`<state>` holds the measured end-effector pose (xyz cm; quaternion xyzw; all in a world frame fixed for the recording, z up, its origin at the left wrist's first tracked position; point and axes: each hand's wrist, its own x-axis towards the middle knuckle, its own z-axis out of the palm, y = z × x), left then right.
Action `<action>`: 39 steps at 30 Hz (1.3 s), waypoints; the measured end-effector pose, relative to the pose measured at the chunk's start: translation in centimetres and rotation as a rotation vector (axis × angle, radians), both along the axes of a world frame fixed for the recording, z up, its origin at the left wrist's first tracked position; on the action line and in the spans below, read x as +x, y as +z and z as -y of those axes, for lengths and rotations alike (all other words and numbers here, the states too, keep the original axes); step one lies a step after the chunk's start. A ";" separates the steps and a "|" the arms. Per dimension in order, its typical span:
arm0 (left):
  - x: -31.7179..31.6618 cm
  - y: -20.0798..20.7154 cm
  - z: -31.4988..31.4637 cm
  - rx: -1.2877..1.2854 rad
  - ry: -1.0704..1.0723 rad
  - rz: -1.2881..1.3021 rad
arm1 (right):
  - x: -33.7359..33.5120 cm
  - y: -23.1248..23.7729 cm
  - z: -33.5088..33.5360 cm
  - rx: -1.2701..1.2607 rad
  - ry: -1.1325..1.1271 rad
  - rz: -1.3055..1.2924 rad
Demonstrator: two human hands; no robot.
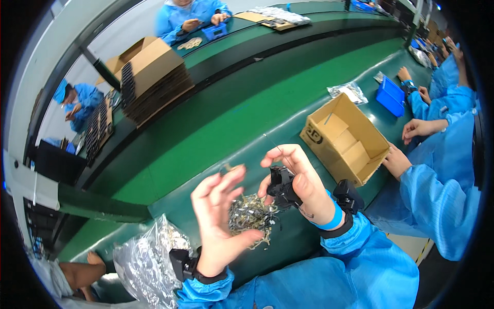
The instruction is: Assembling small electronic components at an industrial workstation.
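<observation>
Bench: your green bench (pixel 216 129) runs in long strips away from you, a darker belt lane between them
Left hand: your left hand (pixel 218 221) is spread open above the pile of small metal clips (pixel 251 216), its grip empty, one small piece pinched at the fingertips (pixel 234 172)
Right hand: your right hand (pixel 298 180) has its grip closed on a black plastic part (pixel 282 188), just above the pile
Nearby: clear bag of clips (pixel 146 262) at your left, open cardboard box (pixel 343 139) to the right
Room: workers in blue coats sit along the line; a blue tray (pixel 390 96) lies farther off
</observation>
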<state>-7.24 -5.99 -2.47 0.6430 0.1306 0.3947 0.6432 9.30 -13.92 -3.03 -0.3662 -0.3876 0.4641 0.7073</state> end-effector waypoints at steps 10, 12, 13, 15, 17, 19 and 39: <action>-0.2 0.0 0.2 -0.210 -0.106 0.166 | -3.7 0.0 -2.6 0.017 0.001 0.213; -0.6 0.1 0.0 -0.184 -0.090 0.169 | -3.4 0.0 -2.9 -0.022 -0.056 0.540; -0.7 0.2 -0.2 -0.162 -0.084 0.165 | -3.7 0.2 -3.2 -0.016 -0.047 0.546; -0.7 0.0 -0.6 -0.140 -0.061 0.178 | -4.3 0.9 -3.6 0.054 -0.091 0.504; -0.6 -0.3 -1.0 -0.108 -0.170 0.331 | -4.0 1.0 -3.7 0.069 -0.105 0.545; -1.0 -0.1 -0.9 -0.153 -0.201 0.349 | -3.9 2.2 -3.8 0.019 -0.089 0.412; -1.5 -0.5 -2.3 0.984 0.815 -0.106 | -6.2 7.2 -1.8 0.010 -0.435 0.981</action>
